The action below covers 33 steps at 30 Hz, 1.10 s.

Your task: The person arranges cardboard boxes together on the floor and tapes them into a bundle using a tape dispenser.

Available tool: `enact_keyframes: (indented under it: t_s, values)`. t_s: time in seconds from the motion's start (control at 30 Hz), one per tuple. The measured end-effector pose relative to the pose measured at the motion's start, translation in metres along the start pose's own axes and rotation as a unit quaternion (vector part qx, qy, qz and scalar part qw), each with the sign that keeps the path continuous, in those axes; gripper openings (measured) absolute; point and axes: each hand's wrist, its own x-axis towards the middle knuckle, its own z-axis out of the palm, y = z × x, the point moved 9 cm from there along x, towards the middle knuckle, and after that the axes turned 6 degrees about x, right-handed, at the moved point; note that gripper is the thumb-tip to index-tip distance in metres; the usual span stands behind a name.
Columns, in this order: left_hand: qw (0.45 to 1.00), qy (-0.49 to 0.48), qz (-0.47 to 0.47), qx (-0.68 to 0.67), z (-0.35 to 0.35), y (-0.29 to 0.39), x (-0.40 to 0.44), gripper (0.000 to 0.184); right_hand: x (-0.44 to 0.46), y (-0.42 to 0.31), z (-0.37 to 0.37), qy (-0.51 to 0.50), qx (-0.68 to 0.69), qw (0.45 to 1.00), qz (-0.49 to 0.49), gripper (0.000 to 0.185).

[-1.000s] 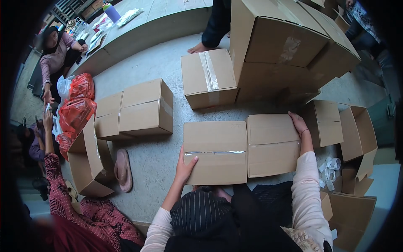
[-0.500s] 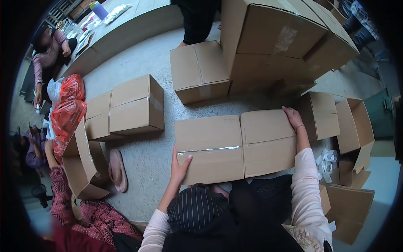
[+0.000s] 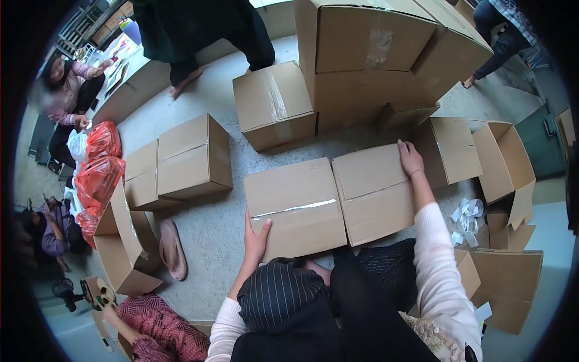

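Concrete floor [image 3: 211, 253] spans most of the head view. Largest object: a stack of big cartons [image 3: 374, 90] at upper centre right, clear tape down its near face. A standing person [image 3: 208, 30], barefoot, is at the top, just behind a tape-sealed carton [image 3: 271, 99] that sits near the stack.

Centre, directly before the wearer: two closed cartons side by side, left carton [image 3: 295, 226] and right carton [image 3: 375, 199], a narrow dark seam between them. Cannot tell whether they rest on the floor or are held above it.

Farther left, a pair of closed cartons [image 3: 190, 163]; nearer, an open-topped carton [image 3: 123, 241] lies beside red plastic bags [image 3: 99, 175]. At right, another open carton [image 3: 503, 154].

Left hand [image 3: 256, 238]: part open around the left carton's outer end, thumb on the top face, fingers down the side. Right hand [image 3: 411, 160]: part open, curved over the right carton's far outer corner; its thumb cannot be made out.

Smaller items: pink slipper [image 3: 173, 250] near the open-topped carton; white strap tangle [image 3: 466, 220] right of the right carton; shiny tape strip [image 3: 295, 209] across the left carton's top.
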Motion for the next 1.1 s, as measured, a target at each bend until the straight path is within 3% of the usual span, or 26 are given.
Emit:
enact_keyframes:
  t_s: [0.1, 0.2, 0.27, 0.3, 0.43, 0.5, 0.53, 0.63, 0.7, 0.83, 1.0, 1.1]
  values:
    - [1.000, 0.008, -0.008, 0.010, -0.003, 0.002, 0.000, 0.067, -0.098, -0.035, -0.023, 0.134, -0.259, 0.956, -0.013, 0.069]
    - [1.000, 0.001, -0.014, -0.009, -0.001, 0.001, -0.002, 0.066, -0.168, 0.007, -0.024, 0.190, -0.240, 0.949, 0.070, 0.072]
    - [1.000, -0.008, -0.014, -0.019, 0.001, 0.001, 0.000, 0.065, -0.187, 0.036, -0.020, 0.311, -0.175, 0.934, 0.000, 0.072]
    - [1.000, -0.005, -0.009, -0.019, 0.001, 0.001, 0.001, 0.065, -0.183, 0.033, -0.023, 0.322, -0.133, 0.936, -0.049, 0.069]
    - [1.000, -0.002, -0.006, -0.024, 0.001, 0.001, -0.001, 0.064, -0.129, 0.040, -0.050, 0.242, -0.108, 0.955, -0.131, 0.062]
    - [0.999, -0.011, -0.017, -0.048, 0.002, 0.007, -0.002, 0.065, -0.092, 0.026, -0.062, 0.147, -0.074, 0.952, -0.259, 0.055]
    - [0.999, -0.010, -0.014, -0.051, 0.002, 0.008, -0.001, 0.065, -0.072, 0.025, -0.070, 0.150, -0.074, 0.950, -0.263, 0.055]
    - [0.998, -0.013, 0.001, -0.055, 0.003, 0.006, -0.001, 0.065, -0.028, 0.008, -0.066, 0.140, -0.171, 0.945, -0.239, 0.047]
    - [1.000, 0.006, 0.020, -0.006, -0.001, 0.003, 0.001, 0.065, -0.014, 0.012, -0.053, 0.136, -0.212, 0.960, -0.120, 0.041]
    - [1.000, 0.005, 0.010, -0.014, 0.000, 0.008, 0.001, 0.065, -0.021, 0.003, -0.055, 0.233, -0.228, 0.935, -0.140, 0.042]
    - [0.998, -0.035, 0.034, 0.038, 0.014, 0.013, 0.020, 0.066, -0.025, -0.012, -0.026, 0.251, -0.268, 0.923, -0.114, 0.044]
    - [0.995, -0.035, 0.069, 0.068, 0.016, 0.016, 0.028, 0.066, -0.030, -0.023, -0.010, 0.198, -0.272, 0.938, -0.087, 0.043]
